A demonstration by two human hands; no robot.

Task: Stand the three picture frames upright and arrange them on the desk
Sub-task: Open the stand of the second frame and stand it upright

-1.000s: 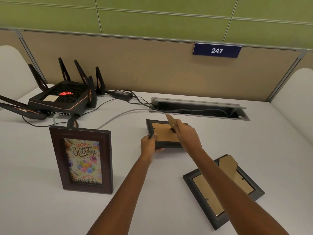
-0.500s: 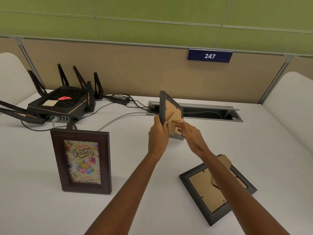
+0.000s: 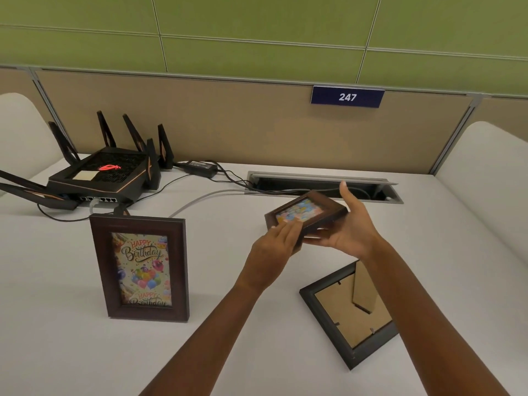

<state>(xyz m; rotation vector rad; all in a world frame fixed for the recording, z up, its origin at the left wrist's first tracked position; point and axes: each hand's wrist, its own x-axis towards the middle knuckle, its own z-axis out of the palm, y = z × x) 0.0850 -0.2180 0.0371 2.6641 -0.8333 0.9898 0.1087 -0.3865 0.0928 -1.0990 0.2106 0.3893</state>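
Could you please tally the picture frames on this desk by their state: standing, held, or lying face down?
Standing upright: 1, the birthday frame
Held in the hands: 1, the small frame, between left hand and right hand
Lying face down: 1, the dark frame
Total: 3

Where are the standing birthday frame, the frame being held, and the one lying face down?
Standing birthday frame [image 3: 139, 269]: head view, on the printed card behind its glass.
Held frame [image 3: 303, 210]: head view, on its colourful picture, between both hands.
Face-down frame [image 3: 340, 312]: head view, on its cardboard backing.
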